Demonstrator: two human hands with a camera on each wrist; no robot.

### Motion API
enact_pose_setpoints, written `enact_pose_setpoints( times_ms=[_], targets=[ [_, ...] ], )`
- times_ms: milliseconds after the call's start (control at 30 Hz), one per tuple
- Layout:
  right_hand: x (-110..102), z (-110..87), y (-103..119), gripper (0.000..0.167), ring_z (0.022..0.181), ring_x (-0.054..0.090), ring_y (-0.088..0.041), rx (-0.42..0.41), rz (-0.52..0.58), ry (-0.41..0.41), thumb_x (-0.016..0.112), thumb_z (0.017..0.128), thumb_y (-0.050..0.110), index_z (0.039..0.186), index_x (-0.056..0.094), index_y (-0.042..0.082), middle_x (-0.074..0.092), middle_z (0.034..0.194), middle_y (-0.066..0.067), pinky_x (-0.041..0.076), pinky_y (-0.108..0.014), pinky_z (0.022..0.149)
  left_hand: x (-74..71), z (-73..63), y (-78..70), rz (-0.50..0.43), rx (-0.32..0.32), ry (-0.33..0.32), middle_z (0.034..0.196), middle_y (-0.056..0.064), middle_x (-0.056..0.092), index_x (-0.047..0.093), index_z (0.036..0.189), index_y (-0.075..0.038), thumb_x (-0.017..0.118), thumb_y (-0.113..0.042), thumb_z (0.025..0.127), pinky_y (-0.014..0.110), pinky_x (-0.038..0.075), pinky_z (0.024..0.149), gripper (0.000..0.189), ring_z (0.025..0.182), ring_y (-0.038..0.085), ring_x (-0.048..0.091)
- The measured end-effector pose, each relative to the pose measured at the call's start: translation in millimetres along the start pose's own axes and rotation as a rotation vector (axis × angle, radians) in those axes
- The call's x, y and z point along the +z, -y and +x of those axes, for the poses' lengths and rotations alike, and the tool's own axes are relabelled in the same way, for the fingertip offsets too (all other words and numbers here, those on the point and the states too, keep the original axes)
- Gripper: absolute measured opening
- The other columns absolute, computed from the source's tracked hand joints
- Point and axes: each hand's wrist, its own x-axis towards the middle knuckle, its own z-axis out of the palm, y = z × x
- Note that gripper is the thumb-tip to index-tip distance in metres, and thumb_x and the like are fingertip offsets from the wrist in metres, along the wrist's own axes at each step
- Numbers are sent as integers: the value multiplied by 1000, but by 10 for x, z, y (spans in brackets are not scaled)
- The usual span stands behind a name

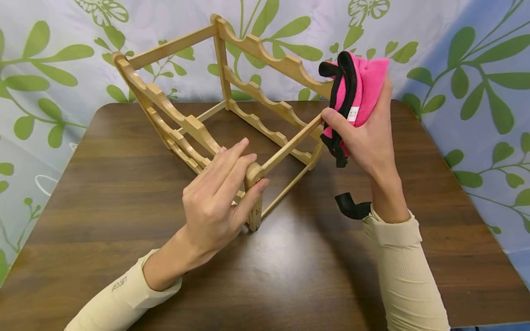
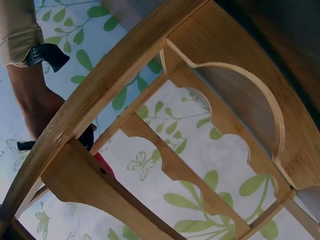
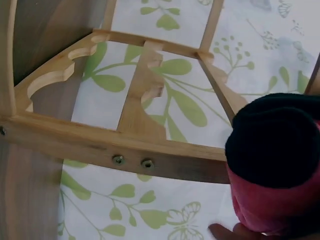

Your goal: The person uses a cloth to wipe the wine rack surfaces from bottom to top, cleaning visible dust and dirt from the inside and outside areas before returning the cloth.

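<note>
Pale, smooth wood with a soft satin sheen makes up the rack, which stands between the tabletop's far edge and its middle; grain shows along its scalloped slats, and metal bolts with a dull shine sit in one post. The cloth, above the far right part of the tabletop, is matt, fleecy pink fabric with black fabric trim and a smooth white label. The tabletop has a dark wood-grain surface, glossy toward the near edge, possibly laminate. Beyond its far edge hangs a matt printed fabric backdrop.
</note>
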Motion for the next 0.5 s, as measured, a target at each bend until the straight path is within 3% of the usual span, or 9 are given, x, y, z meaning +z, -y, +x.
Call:
enact_pose_setpoints(
  times_ms=[100, 267, 367, 500],
  targets=[
    [12, 12, -36, 63, 95, 55, -23, -17, 77, -37, 71, 81, 6, 134, 37, 4, 54, 120, -12, 49, -25, 80, 3, -13, 3, -3, -5, -15, 110, 24, 69, 68, 99, 8, 66, -22, 97, 48, 50, 93, 30, 102, 33, 68],
    [-51, 28, -248, 58, 93, 58, -27, -3, 216, -62, 69, 83, 4, 133, 39, 4, 54, 115, -15, 55, -26, 79, -36, -7, 18, -29, -19, -47, 109, 23, 69, 69, 97, 9, 67, -20, 96, 49, 51, 92, 29, 99, 33, 69],
    [-72, 20, -308, 56, 97, 57, -27, 6, 218, -47, 67, 86, 5, 134, 39, 5, 53, 115, -15, 54, -27, 82, -79, 5, 45, -61, -23, -75, 106, 22, 70, 70, 95, 9, 68, -19, 96, 49, 51, 90, 28, 97, 34, 70],
    [-46, -21, -295, 51, 92, 58, -26, -1, 197, -47, 66, 87, 6, 131, 40, 4, 54, 109, -15, 55, -25, 79, -126, -2, 108, -104, -20, -91, 103, 22, 71, 71, 94, 8, 68, -20, 95, 47, 51, 91, 28, 94, 35, 70]
  ],
)
